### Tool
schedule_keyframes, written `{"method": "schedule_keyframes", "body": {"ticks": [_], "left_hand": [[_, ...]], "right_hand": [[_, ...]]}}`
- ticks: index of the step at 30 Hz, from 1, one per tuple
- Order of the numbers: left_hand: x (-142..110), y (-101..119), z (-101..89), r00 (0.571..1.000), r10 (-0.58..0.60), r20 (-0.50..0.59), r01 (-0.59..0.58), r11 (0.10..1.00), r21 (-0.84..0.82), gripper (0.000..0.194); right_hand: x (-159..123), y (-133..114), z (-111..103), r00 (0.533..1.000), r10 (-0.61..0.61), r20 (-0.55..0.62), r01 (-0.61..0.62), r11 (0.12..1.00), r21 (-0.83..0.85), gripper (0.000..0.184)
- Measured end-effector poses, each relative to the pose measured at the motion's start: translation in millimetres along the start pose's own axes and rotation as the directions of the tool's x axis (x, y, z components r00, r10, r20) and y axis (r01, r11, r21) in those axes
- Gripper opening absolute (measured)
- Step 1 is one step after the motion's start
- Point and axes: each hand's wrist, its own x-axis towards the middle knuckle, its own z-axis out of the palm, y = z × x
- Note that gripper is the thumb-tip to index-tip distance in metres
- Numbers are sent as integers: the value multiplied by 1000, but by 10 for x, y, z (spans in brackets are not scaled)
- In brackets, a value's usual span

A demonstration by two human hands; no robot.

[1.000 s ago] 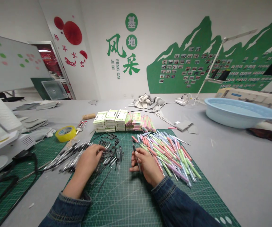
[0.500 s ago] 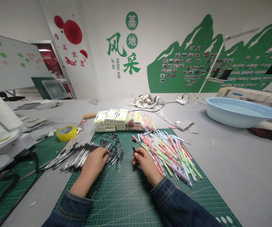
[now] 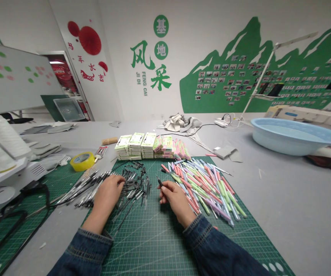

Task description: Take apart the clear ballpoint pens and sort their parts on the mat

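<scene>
- Right hand (image 3: 177,198), frame centre: fingers (image 3: 169,187) pinch a slim dark pen piece (image 3: 160,183); a loose pinch could drop it.
- Left hand (image 3: 107,194), left of centre, at the dark pen parts (image 3: 133,188): grip unclear; crowding could snag neighbours.
- Coloured pens (image 3: 206,183), right of centre, could roll if brushed.

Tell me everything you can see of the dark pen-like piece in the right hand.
The dark pen-like piece is slim, with a thin, paler tip at its far end. It looks like plastic, though that is unsure. The right hand grips it between thumb and fingers over the green mat, its tip slanting away to the left. The hand hides the rest.
</scene>
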Motion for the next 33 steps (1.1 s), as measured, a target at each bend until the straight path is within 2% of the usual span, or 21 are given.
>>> {"method": "schedule_keyframes", "body": {"ticks": [8,16,24,28,31,33], "left_hand": [[11,-41,46,1000,-3,21,4,999,-36,20],[-2,22,26,997,33,66,-29,997,-72,21],[22,-114,-9,999,9,36,-9,1000,-16,22],[20,-40,100,994,106,32,-107,994,30,31],[-32,101,266,981,192,34,-193,980,55,45],[-103,208,388,978,197,67,-201,978,54,54]], "right_hand": [[-2,-9,3,1000,17,23,-18,999,33,16],[1,-3,7,999,23,46,-27,997,76,19],[-1,-7,-6,1000,21,20,-22,999,44,17],[-3,-14,-5,1000,15,23,-15,999,29,17],[-5,-20,-5,1000,15,22,-16,1000,27,17],[-5,-23,-6,1000,18,21,-18,1000,21,17]]}}
